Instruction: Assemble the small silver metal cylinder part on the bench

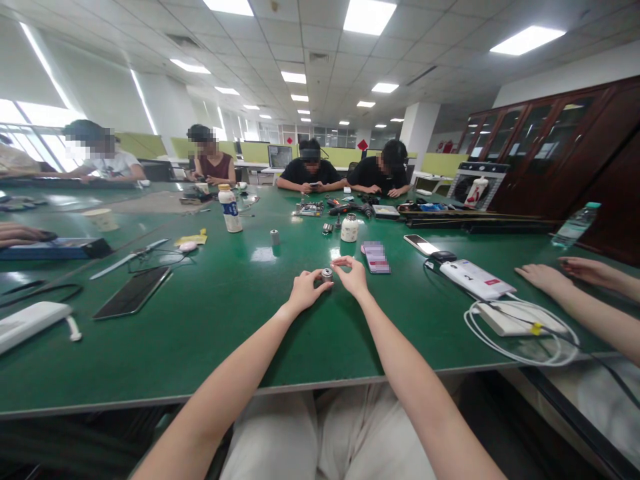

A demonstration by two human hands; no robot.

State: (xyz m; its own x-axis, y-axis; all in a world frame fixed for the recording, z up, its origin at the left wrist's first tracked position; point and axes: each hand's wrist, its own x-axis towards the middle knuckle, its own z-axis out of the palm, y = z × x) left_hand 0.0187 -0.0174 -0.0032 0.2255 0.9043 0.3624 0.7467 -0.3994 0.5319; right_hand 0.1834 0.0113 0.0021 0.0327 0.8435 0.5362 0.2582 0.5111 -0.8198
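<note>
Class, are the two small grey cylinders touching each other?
No: the near cylinder is between the left hand and right hand, while the far cylinder stands apart to the left.

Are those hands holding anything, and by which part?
The left hand holds a small silvery cylinder by its side; whether the right hand holds anything can't be told.

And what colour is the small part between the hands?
The small part is silver-grey; see the head view.

left grip [304, 291] beside right grip [354, 275]
</note>
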